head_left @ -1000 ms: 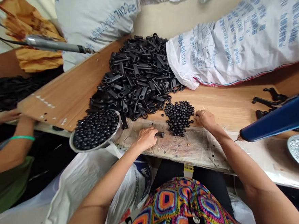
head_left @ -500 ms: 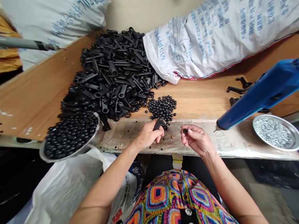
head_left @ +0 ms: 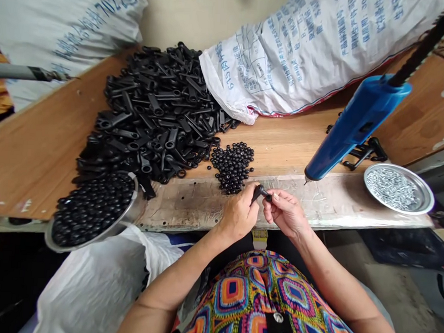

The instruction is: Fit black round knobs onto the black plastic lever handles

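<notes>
A light wooden bench (head_left: 284, 145) carries a small loose heap of round black beads (head_left: 233, 164). Left of and behind that heap rises a big pile of black plastic handle-shaped parts (head_left: 153, 106); farther left and nearer the person is a silver metal bowl (head_left: 139, 204) full of larger black balls. Behind the heap to the right leans a white woven sack printed in blue (head_left: 290, 64). Well right of it are a blue cylindrical power driver (head_left: 356, 127), point downward, and a round silver dish (head_left: 428, 204) of small metal pieces.

Just in front of the heap, slightly to its right, the left hand (head_left: 238, 213) grips one black plastic crank-shaped part (head_left: 259, 191), and the right hand (head_left: 285, 209) pinches its end; whether a separate bead sits there cannot be told. Half a second ago the hands were apart, the right holding a small black piece; now they meet at the part.
</notes>
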Action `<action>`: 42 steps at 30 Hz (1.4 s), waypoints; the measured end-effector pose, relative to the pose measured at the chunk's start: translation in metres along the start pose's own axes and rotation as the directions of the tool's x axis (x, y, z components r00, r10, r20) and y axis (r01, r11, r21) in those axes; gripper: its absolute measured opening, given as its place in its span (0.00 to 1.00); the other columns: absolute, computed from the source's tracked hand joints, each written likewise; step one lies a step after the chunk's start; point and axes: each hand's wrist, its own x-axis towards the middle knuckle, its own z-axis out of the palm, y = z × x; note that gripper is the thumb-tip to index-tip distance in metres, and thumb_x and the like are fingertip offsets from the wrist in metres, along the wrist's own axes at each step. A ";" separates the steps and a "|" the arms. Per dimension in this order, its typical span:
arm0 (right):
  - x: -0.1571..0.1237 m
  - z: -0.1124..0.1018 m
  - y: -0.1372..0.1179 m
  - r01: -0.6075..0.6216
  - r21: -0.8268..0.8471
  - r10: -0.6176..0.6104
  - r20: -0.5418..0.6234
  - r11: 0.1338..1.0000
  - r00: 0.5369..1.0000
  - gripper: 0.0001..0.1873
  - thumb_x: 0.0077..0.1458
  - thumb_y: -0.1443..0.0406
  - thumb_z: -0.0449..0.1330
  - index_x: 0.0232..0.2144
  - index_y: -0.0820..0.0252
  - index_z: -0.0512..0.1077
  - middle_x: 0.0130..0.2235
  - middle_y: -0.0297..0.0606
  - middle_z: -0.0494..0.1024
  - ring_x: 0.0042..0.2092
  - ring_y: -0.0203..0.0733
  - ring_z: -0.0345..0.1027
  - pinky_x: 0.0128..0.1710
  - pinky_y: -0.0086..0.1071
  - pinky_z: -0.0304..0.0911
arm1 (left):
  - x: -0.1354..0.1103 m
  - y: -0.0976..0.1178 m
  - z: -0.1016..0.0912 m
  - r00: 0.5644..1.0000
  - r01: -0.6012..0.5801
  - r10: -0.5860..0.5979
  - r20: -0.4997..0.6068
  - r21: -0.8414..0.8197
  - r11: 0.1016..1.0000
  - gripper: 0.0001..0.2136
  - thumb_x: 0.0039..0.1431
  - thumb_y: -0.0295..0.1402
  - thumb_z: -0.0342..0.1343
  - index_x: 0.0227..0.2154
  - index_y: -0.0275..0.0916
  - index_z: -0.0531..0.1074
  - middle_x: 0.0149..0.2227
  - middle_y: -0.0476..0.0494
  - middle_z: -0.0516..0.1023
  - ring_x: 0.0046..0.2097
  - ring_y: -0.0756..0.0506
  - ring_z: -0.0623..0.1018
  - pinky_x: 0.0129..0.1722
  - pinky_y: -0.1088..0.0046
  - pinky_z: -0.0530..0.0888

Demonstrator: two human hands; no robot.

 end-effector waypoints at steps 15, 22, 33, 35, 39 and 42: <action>0.009 0.012 0.009 -0.035 -0.057 0.030 -0.083 0.998 0.996 0.09 0.47 0.62 0.62 0.27 0.64 0.72 0.19 0.31 0.71 0.14 0.31 0.61 0.10 0.22 0.55 | -0.010 -0.011 0.001 1.000 0.016 -0.015 -0.019 0.094 0.995 0.18 0.55 0.25 0.43 0.50 0.35 0.60 0.45 0.39 0.74 0.45 0.45 0.75 0.45 0.71 0.71; 0.013 0.020 0.010 -0.091 -0.051 0.085 -0.113 0.995 0.990 0.12 0.46 0.60 0.63 0.25 0.64 0.69 0.18 0.30 0.70 0.13 0.29 0.59 0.08 0.21 0.53 | -0.013 -0.012 0.003 0.997 0.032 -0.017 -0.073 0.212 0.977 0.21 0.53 0.23 0.43 0.52 0.33 0.58 0.46 0.36 0.73 0.45 0.44 0.74 0.44 0.71 0.71; 0.012 0.022 0.009 -0.121 -0.076 0.105 -0.182 0.990 0.978 0.12 0.43 0.62 0.65 0.23 0.64 0.67 0.16 0.29 0.68 0.12 0.28 0.57 0.07 0.20 0.49 | -0.016 -0.015 0.010 0.998 0.055 -0.043 -0.038 0.418 0.907 0.21 0.59 0.32 0.41 0.54 0.30 0.59 0.36 0.34 0.75 0.35 0.43 0.76 0.34 0.71 0.71; 0.013 0.021 0.009 -0.124 -0.102 0.102 -0.195 0.987 0.975 0.12 0.43 0.62 0.65 0.23 0.65 0.67 0.16 0.29 0.68 0.12 0.28 0.56 0.07 0.21 0.48 | -0.014 -0.016 0.011 0.998 0.059 -0.060 -0.013 0.424 0.904 0.21 0.58 0.31 0.42 0.54 0.30 0.59 0.36 0.34 0.75 0.35 0.43 0.76 0.34 0.71 0.71; 0.022 0.004 0.008 -0.184 -0.259 0.136 -0.192 0.948 0.972 0.14 0.44 0.58 0.63 0.23 0.64 0.67 0.17 0.30 0.68 0.13 0.30 0.58 0.08 0.22 0.50 | -0.007 -0.023 0.014 0.995 0.049 -0.080 0.060 0.406 0.913 0.20 0.56 0.28 0.43 0.53 0.31 0.59 0.36 0.36 0.75 0.36 0.43 0.76 0.35 0.71 0.71; 0.031 -0.016 0.000 -0.173 -0.611 0.065 -0.194 0.772 0.979 0.15 0.47 0.56 0.60 0.24 0.64 0.70 0.19 0.33 0.70 0.16 0.31 0.61 0.12 0.24 0.54 | -0.001 -0.029 0.023 0.983 0.014 -0.088 0.164 0.402 0.915 0.19 0.55 0.26 0.43 0.50 0.33 0.62 0.35 0.37 0.75 0.37 0.43 0.76 0.36 0.70 0.71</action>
